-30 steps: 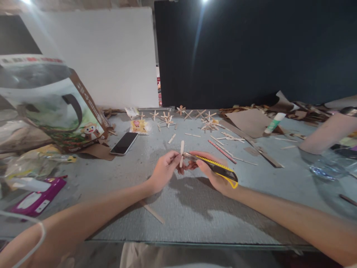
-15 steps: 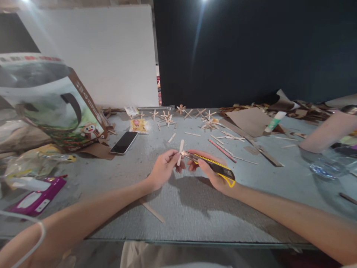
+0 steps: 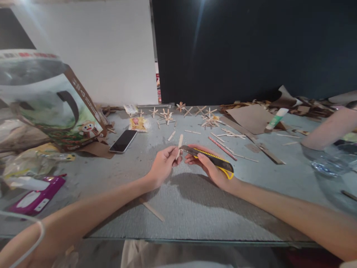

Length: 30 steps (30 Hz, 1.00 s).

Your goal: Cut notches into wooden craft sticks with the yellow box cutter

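Note:
Between the thumb and fingers of my left hand (image 3: 164, 162) a pale wooden craft stick (image 3: 181, 140) is pinched, its upper part standing up past the fingertips. My right hand (image 3: 212, 169) is wrapped around a black and yellow box cutter (image 3: 214, 158), whose blade end points left and meets the stick, or nearly so. Both hands are above the grey table (image 3: 111, 219), close together. Nearer the table's front edge a loose craft stick (image 3: 153, 210) lies flat by my left forearm.
Stick stars (image 3: 167, 117) and loose sticks lie at the back middle. A phone (image 3: 123, 141), purple device (image 3: 39, 195) and large printed bag (image 3: 55, 108) sit left. A striped pencil (image 3: 222, 148), brown cardboard (image 3: 245, 119), glue tube (image 3: 277, 119) and pink bottle (image 3: 329, 128) are right.
Both hands have risen slightly in view, along with the stick and cutter. The stick leans a little differently, and the cutter's blade end has shifted slightly up and left.

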Tool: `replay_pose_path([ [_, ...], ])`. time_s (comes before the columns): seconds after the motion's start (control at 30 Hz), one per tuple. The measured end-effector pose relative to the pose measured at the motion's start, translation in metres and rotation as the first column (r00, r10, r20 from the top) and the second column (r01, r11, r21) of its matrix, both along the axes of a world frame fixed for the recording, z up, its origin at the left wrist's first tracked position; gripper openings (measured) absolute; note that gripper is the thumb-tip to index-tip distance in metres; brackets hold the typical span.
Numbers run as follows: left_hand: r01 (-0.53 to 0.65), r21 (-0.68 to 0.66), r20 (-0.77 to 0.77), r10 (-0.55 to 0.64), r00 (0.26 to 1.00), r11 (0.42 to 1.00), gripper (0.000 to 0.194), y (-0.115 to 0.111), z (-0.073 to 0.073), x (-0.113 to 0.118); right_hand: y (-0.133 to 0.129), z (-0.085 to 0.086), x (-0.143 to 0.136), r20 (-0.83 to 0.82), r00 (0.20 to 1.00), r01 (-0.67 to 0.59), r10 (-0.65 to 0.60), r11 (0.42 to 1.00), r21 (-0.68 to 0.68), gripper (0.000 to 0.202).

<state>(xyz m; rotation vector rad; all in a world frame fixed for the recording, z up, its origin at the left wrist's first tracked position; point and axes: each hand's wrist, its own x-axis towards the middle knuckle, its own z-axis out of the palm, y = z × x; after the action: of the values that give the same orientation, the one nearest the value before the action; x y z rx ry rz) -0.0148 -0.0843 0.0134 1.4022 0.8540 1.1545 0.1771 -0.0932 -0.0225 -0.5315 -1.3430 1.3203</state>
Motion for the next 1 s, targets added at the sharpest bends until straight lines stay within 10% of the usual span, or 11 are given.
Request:
replay_pose_path([
  [1.0,0.047,-0.035,0.047,-0.045,0.998,0.998,0.042,0.0047,0.0014,0.0008,0.0000,0.0024,-0.0021,-0.033,0.999,0.003,-0.005,0.999,-0.054,0.045],
])
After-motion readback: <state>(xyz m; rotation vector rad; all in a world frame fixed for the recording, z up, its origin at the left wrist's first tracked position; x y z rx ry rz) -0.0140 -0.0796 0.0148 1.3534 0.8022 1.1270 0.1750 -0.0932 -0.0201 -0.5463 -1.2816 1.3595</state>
